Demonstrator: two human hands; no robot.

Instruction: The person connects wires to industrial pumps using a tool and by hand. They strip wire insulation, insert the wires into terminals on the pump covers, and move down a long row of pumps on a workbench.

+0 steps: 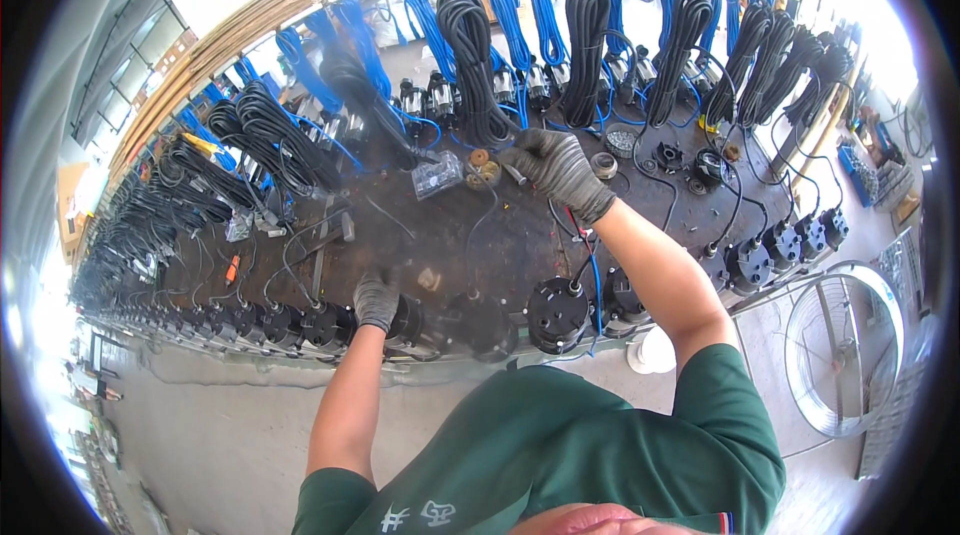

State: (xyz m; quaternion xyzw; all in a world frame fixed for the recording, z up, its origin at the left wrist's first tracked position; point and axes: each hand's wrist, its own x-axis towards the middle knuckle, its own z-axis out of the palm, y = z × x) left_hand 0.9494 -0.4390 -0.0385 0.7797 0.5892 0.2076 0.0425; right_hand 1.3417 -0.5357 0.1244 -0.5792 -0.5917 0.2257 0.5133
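Note:
In a grey glove, my left hand (377, 303) is closed against a black round pump housing (408, 320) at the near edge of the bench; its fingertips are partly hidden. My right hand (562, 173), gloved alike, is raised over the middle of the bench with its fingers curled together. A small pale tip shows by those fingers, but its kind is unclear. Beside that hand stands a small tub of brass-coloured parts (482, 173). A clear plastic bag of small parts (438, 175) lies left of the tub. Below my right wrist, red and blue wires run to another black housing (558, 315).
Black cable coils (470, 65) and blue cable coils (540, 10) hang along the far side. Several black housings (750, 263) line the near edge. A bowl of small metal parts (621, 143) stands at the right. A round wire guard (840, 350) stands on the floor.

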